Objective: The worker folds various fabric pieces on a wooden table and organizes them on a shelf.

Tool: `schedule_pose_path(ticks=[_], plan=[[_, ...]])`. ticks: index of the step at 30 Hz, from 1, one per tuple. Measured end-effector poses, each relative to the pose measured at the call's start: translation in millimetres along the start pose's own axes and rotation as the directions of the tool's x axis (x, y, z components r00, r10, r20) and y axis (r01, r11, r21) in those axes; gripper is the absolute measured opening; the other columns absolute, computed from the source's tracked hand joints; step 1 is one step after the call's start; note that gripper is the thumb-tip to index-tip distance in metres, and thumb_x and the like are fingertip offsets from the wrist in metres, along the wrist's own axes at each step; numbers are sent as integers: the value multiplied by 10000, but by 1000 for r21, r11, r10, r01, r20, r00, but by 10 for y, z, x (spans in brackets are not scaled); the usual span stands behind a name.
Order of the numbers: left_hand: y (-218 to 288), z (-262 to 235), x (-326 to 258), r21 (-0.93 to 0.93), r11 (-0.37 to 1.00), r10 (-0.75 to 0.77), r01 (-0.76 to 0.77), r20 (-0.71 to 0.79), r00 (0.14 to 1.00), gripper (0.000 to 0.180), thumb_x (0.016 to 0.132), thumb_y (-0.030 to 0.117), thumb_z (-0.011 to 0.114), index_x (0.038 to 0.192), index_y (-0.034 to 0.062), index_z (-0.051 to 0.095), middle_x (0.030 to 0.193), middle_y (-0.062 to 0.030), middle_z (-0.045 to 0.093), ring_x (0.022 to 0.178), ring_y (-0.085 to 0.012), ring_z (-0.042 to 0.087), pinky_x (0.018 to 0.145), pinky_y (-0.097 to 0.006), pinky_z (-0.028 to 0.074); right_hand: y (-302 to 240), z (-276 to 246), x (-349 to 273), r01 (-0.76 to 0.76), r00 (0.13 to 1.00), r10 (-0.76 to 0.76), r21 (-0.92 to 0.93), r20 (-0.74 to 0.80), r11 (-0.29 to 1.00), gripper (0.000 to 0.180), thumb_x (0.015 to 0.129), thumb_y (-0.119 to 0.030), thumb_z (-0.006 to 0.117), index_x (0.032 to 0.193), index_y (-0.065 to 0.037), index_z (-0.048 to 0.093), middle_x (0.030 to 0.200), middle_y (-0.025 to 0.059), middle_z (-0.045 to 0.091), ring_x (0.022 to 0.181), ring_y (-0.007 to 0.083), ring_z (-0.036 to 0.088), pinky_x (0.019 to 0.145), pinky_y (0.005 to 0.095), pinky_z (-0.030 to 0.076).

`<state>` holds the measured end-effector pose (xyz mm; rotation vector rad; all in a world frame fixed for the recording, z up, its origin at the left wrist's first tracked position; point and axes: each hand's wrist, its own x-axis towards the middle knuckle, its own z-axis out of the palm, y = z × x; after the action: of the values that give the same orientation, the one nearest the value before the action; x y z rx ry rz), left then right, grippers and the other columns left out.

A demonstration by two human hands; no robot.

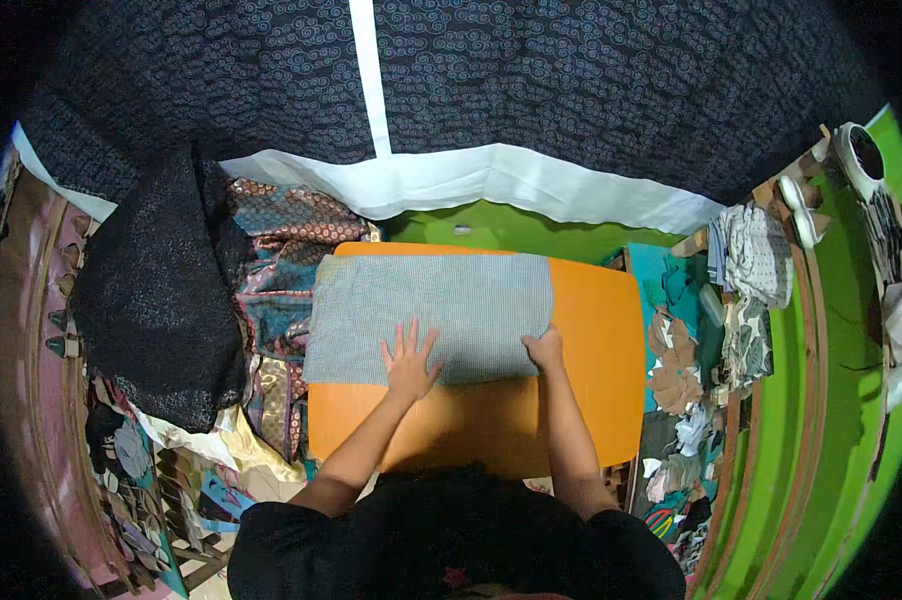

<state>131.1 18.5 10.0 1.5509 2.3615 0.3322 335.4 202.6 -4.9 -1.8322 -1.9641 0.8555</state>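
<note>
A grey, finely checked cloth lies spread over the left and middle of an orange tabletop with rounded corners. My left hand presses flat on the cloth near its front edge, fingers spread. At the cloth's right edge is my right hand, its thumb resting over the fabric and its other fingers drawn in at the border. The cloth's edge appears caught in that hand, though the fingertips are partly hidden.
Patterned shiny fabric and a black textured cloth are heaped left of the table. Brown and teal scraps lie to the right, beside folded cloths on a rack. A dark patterned curtain with a white border hangs behind.
</note>
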Motion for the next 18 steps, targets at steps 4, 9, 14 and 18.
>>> schedule_pose_path(ticks=[4, 9, 14, 18], plan=[[182, -142, -80, 41, 996, 73, -77, 102, 992, 761, 724, 500, 550, 1341, 222, 200, 1414, -115, 35, 1291, -348, 19, 973, -594, 47, 400, -79, 47, -37, 969, -15, 203, 248, 978, 557, 691, -144, 633, 1144, 89, 407, 1136, 225, 491, 978, 302, 519, 821, 349, 416], [124, -131, -366, -12, 959, 283, -284, 132, 950, 801, 680, 377, 643, 1333, 208, 212, 1405, -106, 107, 1284, -342, 92, 972, -590, 67, -291, -614, -477, -312, 872, 13, 535, 490, 785, 473, 796, -106, 526, 1187, 100, 358, 1145, 193, 480, 999, 275, 489, 864, 354, 383], [75, 77, -463, -38, 971, 234, -237, -69, 970, 634, 685, 107, 589, 1262, 147, 330, 1354, -81, 267, 1247, -290, 244, 974, -556, 139, -233, -801, -625, -269, 893, -96, 693, 439, 669, 434, 841, -125, 489, 1211, 45, 338, 1143, 171, 477, 975, 242, 497, 818, 340, 411], [3, 148, -564, -16, 997, 76, -79, -109, 991, 622, 687, -24, 487, 1263, 162, 346, 1361, -71, 263, 1278, -251, 183, 1000, -541, 100, 157, -841, -686, -195, 889, -133, 624, 439, 757, 435, 824, -104, 513, 1195, 59, 352, 1155, 169, 473, 1004, 240, 481, 839, 344, 400]])
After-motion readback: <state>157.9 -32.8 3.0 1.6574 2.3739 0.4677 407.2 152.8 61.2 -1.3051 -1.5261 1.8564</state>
